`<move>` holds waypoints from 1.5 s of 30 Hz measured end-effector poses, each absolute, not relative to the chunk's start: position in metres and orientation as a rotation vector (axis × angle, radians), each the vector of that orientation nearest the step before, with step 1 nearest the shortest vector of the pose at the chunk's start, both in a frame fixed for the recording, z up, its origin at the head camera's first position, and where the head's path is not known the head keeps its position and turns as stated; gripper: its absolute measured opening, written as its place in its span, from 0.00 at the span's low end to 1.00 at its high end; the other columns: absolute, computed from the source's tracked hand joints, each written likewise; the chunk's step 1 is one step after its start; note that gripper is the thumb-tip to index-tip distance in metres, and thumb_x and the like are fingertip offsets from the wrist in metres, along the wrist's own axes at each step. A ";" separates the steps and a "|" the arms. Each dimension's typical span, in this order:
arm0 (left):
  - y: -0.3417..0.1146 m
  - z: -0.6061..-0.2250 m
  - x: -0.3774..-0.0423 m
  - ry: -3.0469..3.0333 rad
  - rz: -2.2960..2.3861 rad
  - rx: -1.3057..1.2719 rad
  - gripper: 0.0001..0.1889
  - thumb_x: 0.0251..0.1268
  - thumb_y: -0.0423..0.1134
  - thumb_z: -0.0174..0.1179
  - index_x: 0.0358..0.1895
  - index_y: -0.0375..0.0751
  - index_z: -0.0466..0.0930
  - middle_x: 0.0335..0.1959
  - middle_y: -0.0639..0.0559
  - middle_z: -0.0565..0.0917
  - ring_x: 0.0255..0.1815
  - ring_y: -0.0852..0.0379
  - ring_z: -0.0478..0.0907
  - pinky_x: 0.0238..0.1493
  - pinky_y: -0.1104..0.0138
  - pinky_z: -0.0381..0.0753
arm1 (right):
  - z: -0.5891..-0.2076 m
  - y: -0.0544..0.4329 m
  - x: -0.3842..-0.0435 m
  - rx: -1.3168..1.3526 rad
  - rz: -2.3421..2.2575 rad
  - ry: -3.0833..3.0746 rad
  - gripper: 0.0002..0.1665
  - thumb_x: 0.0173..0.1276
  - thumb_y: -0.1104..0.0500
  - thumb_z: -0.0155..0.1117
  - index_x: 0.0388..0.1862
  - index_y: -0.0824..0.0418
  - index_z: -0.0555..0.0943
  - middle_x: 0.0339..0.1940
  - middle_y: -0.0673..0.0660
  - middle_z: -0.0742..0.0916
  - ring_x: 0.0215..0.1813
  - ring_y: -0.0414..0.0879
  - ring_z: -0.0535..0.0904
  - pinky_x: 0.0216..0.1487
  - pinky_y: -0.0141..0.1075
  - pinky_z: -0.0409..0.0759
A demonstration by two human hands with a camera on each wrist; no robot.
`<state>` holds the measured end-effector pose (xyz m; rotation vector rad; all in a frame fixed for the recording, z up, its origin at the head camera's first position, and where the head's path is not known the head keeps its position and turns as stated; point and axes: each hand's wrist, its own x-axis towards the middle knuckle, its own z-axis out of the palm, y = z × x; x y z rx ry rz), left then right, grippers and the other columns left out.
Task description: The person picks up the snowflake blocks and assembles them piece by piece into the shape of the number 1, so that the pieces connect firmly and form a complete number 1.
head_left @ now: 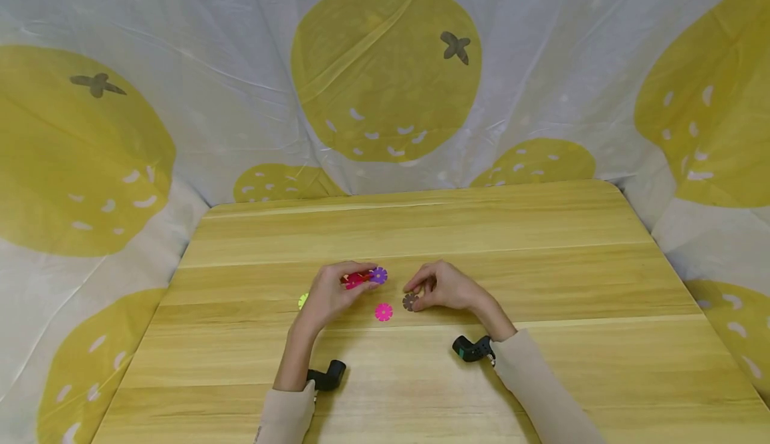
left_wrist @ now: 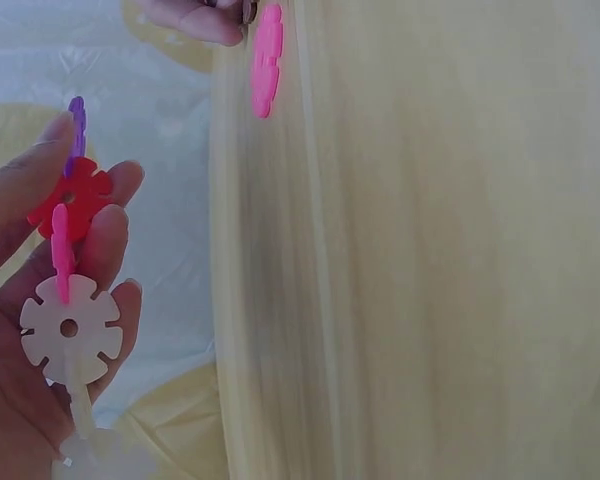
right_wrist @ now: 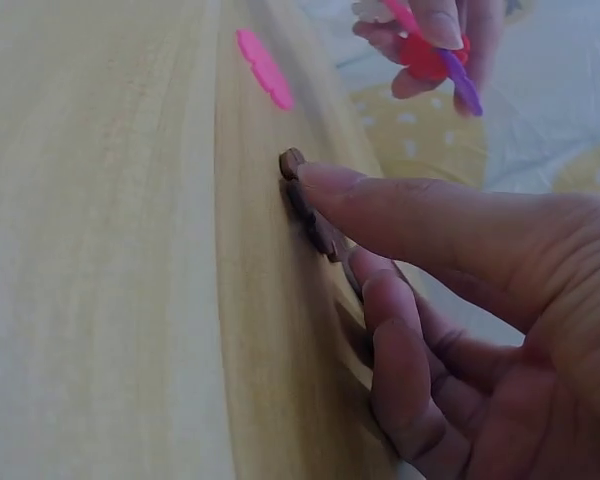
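Observation:
My left hand (head_left: 329, 295) holds a chain of slotted snowflake discs joined edge to edge. A purple disc (head_left: 378, 275) is at its far end, then a red disc (left_wrist: 84, 198), a pink disc (left_wrist: 61, 252) and whitish discs (left_wrist: 71, 330) over the palm. Lower in the left wrist view the chain blurs. My right hand (head_left: 448, 287) pinches a brown snowflake disc (head_left: 411, 302) at the tabletop, thumb on its near edge and curled fingers on the far side. Between the hands, a loose pink snowflake disc (head_left: 383, 312) lies flat.
A yellow-green disc (head_left: 303, 301) shows partly behind the left wrist; whether it lies on the table or belongs to the chain is unclear. The wooden table (head_left: 541, 377) meets a fruit-patterned cloth (head_left: 240, 109) behind. Black wrist cameras stick out inward from both sleeves.

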<state>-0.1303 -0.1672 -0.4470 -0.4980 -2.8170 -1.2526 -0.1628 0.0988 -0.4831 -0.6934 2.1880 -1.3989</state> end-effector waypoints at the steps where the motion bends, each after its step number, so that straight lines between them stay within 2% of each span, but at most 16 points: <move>1: -0.167 -0.447 -0.130 -2.817 -1.253 -0.503 0.16 0.62 0.39 0.74 0.53 0.47 0.91 0.52 0.48 0.91 0.52 0.50 0.88 0.44 0.66 0.84 | -0.483 0.098 -0.162 -0.695 -1.380 2.205 0.15 0.58 0.65 0.81 0.46 0.62 0.91 0.42 0.59 0.88 0.33 0.41 0.79 0.34 0.28 0.79; 4: -0.167 -0.448 -0.130 -2.816 -1.263 -0.517 0.16 0.62 0.39 0.75 0.54 0.47 0.90 0.52 0.47 0.91 0.52 0.51 0.88 0.45 0.66 0.84 | -0.483 0.096 -0.162 -0.714 -1.327 2.253 0.15 0.56 0.64 0.82 0.43 0.60 0.91 0.40 0.56 0.87 0.33 0.40 0.79 0.34 0.28 0.78; 7: -0.168 -0.448 -0.130 -2.812 -1.283 -0.535 0.16 0.63 0.39 0.74 0.55 0.47 0.90 0.53 0.47 0.91 0.47 0.53 0.87 0.41 0.69 0.83 | -0.482 0.096 -0.161 -0.710 -1.307 2.266 0.14 0.56 0.63 0.83 0.41 0.58 0.90 0.38 0.54 0.87 0.32 0.40 0.78 0.34 0.29 0.78; 11: -0.168 -0.449 -0.130 -2.804 -1.296 -0.584 0.17 0.64 0.38 0.73 0.56 0.47 0.89 0.53 0.48 0.91 0.42 0.56 0.84 0.37 0.71 0.82 | -0.481 0.096 -0.161 -0.678 -1.373 2.222 0.10 0.62 0.66 0.78 0.41 0.60 0.86 0.36 0.55 0.88 0.33 0.41 0.81 0.36 0.30 0.82; 16: -0.168 -0.450 -0.131 -2.807 -1.301 -0.636 0.17 0.65 0.37 0.72 0.57 0.46 0.89 0.51 0.50 0.91 0.43 0.58 0.84 0.37 0.71 0.81 | -0.480 0.093 -0.162 -0.608 -1.568 2.122 0.06 0.70 0.69 0.69 0.45 0.66 0.85 0.36 0.61 0.88 0.35 0.49 0.88 0.38 0.37 0.88; 19: -0.168 -0.450 -0.131 -2.808 -1.317 -0.636 0.16 0.66 0.37 0.71 0.57 0.45 0.89 0.50 0.50 0.91 0.40 0.58 0.82 0.35 0.72 0.80 | -0.478 0.090 -0.162 -0.590 -1.716 2.067 0.08 0.71 0.69 0.67 0.48 0.69 0.84 0.38 0.66 0.88 0.37 0.57 0.90 0.41 0.43 0.90; 23: -0.168 -0.450 -0.132 -2.821 -1.326 -0.653 0.17 0.66 0.37 0.71 0.57 0.44 0.88 0.48 0.49 0.91 0.37 0.59 0.78 0.32 0.72 0.77 | -0.476 0.086 -0.161 -0.581 -1.838 2.077 0.10 0.72 0.69 0.67 0.50 0.70 0.83 0.40 0.68 0.88 0.40 0.60 0.90 0.43 0.46 0.90; 27: -0.168 -0.450 -0.132 -2.837 -1.345 -0.681 0.17 0.67 0.35 0.70 0.58 0.42 0.88 0.47 0.48 0.91 0.38 0.59 0.78 0.34 0.73 0.76 | -0.477 0.084 -0.160 -0.570 -1.884 2.097 0.10 0.72 0.69 0.66 0.50 0.69 0.83 0.41 0.67 0.89 0.42 0.61 0.90 0.44 0.45 0.90; 33: -0.166 -0.449 -0.131 -2.861 -1.365 -0.676 0.17 0.68 0.35 0.69 0.59 0.42 0.87 0.47 0.49 0.90 0.44 0.58 0.80 0.42 0.71 0.80 | -0.478 0.080 -0.160 -0.567 -1.899 2.105 0.09 0.72 0.69 0.67 0.50 0.68 0.83 0.42 0.68 0.90 0.43 0.66 0.89 0.45 0.48 0.89; 37: -0.166 -0.448 -0.131 -2.861 -1.361 -0.682 0.17 0.68 0.35 0.69 0.59 0.41 0.87 0.47 0.49 0.90 0.45 0.57 0.81 0.46 0.69 0.81 | -0.479 0.079 -0.160 -0.562 -1.903 2.126 0.09 0.71 0.68 0.68 0.49 0.68 0.84 0.41 0.67 0.90 0.42 0.65 0.89 0.44 0.47 0.89; 42: -0.165 -0.448 -0.131 -2.864 -1.330 -0.654 0.17 0.67 0.36 0.70 0.59 0.42 0.87 0.45 0.49 0.90 0.43 0.57 0.79 0.44 0.70 0.80 | -0.479 0.077 -0.159 -0.565 -1.893 2.166 0.09 0.70 0.68 0.69 0.48 0.67 0.85 0.40 0.66 0.90 0.40 0.59 0.90 0.42 0.44 0.89; 45: -0.165 -0.449 -0.131 -2.855 -1.322 -0.640 0.17 0.67 0.36 0.70 0.58 0.42 0.88 0.45 0.49 0.90 0.44 0.57 0.80 0.45 0.69 0.81 | -0.478 0.076 -0.158 -0.576 -1.900 2.187 0.10 0.70 0.68 0.70 0.48 0.66 0.85 0.40 0.66 0.91 0.39 0.59 0.90 0.42 0.45 0.89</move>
